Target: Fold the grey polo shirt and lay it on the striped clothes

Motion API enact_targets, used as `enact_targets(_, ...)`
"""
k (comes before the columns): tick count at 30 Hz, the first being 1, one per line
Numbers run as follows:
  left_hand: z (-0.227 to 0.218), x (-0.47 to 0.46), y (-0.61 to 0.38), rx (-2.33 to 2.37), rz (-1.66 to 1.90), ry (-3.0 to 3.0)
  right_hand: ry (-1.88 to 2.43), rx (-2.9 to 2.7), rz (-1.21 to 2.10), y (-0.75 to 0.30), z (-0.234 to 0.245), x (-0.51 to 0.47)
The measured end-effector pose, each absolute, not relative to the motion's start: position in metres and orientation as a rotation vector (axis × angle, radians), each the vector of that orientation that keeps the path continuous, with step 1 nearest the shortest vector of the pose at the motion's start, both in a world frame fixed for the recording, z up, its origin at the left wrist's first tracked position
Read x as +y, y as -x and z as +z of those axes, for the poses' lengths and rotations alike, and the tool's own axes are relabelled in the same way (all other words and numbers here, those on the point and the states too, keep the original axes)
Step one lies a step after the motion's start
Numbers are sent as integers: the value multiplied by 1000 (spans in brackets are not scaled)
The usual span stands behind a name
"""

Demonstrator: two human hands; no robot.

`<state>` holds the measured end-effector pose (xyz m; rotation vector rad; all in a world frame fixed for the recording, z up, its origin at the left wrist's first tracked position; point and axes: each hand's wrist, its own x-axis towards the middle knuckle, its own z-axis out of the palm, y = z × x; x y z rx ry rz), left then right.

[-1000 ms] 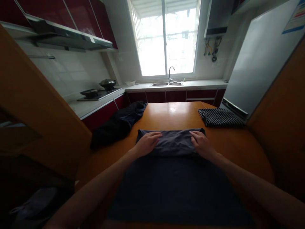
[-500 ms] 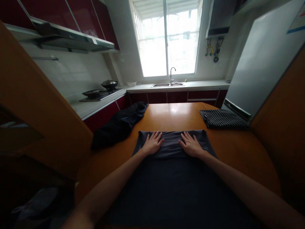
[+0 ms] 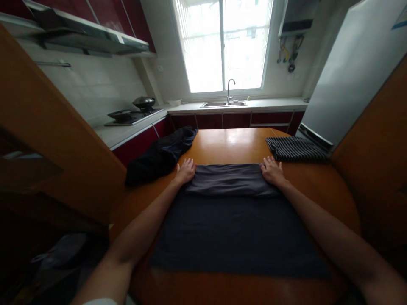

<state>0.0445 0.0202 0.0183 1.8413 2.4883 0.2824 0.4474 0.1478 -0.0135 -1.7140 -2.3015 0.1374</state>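
A dark grey-blue cloth garment (image 3: pixel 238 233) lies flat on the wooden table, its far end turned over into a band of lighter grey fabric. At the far left corner of that band rests my left hand (image 3: pixel 186 171), fingers stretched forward, palm down. My right hand (image 3: pixel 272 170) lies on the far right corner in the same way, fingers extended. Both hands press on the cloth's edges and grip nothing that I can see. The garment's exact kind cannot be made out.
A black garment (image 3: pixel 162 154) lies crumpled at the table's left edge. At the right is a folded black-and-white striped cloth (image 3: pixel 297 149). The round wooden table (image 3: pixel 232 146) faces a counter with a sink (image 3: pixel 222 103). A fridge (image 3: pixel 352 76) stands right, a stove (image 3: pixel 135 116) left.
My hands have slid apart, from the middle of the folded band out to its two far corners. The view has tipped downward, showing the cloth's near edge.
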Motion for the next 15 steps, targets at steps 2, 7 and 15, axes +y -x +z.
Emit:
enact_targets(2,24,13,-59,2369,323,-2035,1645,-2265,43,-442,-6,138)
enact_targets(7,20,-16,-120,1789,246,-2441,1229,-2473,130,-408,2,91)
enact_targets(15,11,-39,-132,1802,169,-2398,1091,-2759,306,-388,-12,59)
